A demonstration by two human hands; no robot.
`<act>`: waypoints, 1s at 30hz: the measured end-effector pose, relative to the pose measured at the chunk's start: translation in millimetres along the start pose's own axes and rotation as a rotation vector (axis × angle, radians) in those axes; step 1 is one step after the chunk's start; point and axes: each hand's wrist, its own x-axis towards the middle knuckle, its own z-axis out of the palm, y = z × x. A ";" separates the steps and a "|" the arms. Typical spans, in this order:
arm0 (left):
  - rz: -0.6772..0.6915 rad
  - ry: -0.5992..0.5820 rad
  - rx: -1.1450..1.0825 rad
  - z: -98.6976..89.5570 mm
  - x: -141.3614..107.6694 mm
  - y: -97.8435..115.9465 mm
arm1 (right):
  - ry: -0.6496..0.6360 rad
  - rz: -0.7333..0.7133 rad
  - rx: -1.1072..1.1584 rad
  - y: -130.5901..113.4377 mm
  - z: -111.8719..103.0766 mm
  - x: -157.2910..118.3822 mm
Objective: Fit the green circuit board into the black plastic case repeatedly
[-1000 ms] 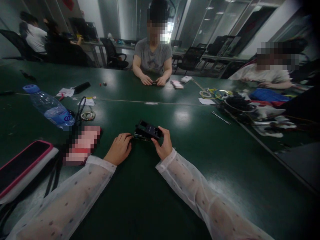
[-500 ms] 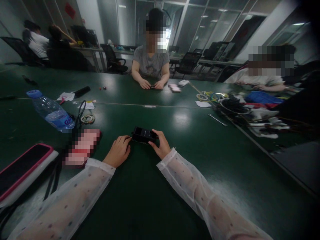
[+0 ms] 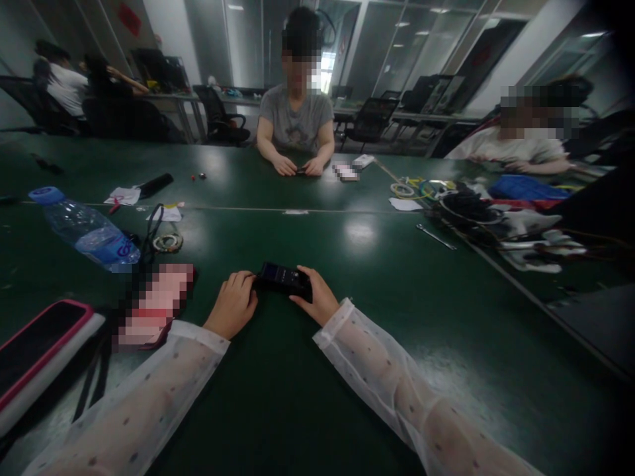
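Note:
On the green table in front of me is a small black boxy device (image 3: 284, 277) with a dim bluish screen and small white marks on its face. My right hand (image 3: 317, 297) grips its right end, thumb on the near side and fingers on the far side. At its left end, my left hand (image 3: 232, 303) is closed with fingers bent together, the fingertips touching the device's corner. What lies under the left fingertips is hidden.
Left of me are a pink-cased phone (image 3: 157, 304), another phone (image 3: 44, 350) on a white box, a water bottle (image 3: 86, 228) and bracelets (image 3: 167, 242). A wrench (image 3: 436, 237) and a cable heap (image 3: 476, 211) lie right. A person (image 3: 296, 122) sits opposite.
The device's face has tilted a little, and its screen now shows a faint bluish glow. Both hands stay at its ends. The view has shifted slightly.

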 end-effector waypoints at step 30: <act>-0.017 -0.040 0.018 -0.6 -1.6 3.3 | -0.008 0.133 0.093 -7.8 -8.9 1.8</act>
